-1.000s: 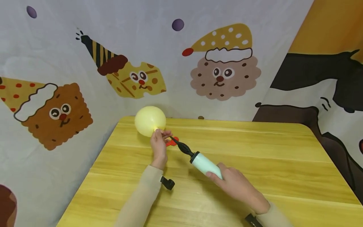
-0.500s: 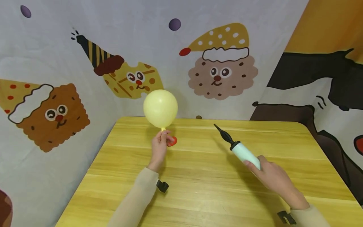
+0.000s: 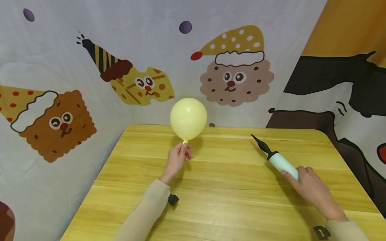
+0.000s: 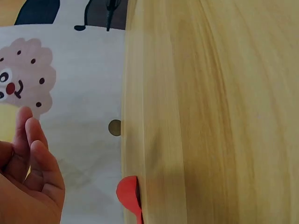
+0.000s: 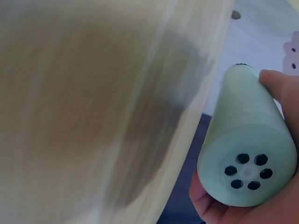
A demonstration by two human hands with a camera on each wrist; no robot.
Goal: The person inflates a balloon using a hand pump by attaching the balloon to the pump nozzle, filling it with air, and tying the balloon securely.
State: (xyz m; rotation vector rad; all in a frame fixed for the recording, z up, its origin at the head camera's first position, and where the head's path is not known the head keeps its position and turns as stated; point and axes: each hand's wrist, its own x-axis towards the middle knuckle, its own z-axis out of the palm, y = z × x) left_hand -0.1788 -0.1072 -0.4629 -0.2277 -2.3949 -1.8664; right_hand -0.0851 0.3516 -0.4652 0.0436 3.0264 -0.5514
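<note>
Yellow balloon (image 3: 188, 118) is hanging above the surface (image 3: 217, 197), neck down, seen against the far edge from the head camera. Left arm is reaching forward; left hand (image 3: 178, 157) is pinching the neck, other fingers bending loosely. Pale green pump (image 3: 282, 164), well apart to the right, is angling its black nozzle forward-left. Right hand (image 3: 312, 187) is wrapping its barrel, forearm coming in from near right. Red piece (image 4: 127, 192) is lying by the far edge.

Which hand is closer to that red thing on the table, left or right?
Left. In the left wrist view, the left hand is close to the red thing; the right hand is farther off to the right, gripping the pump.
</note>
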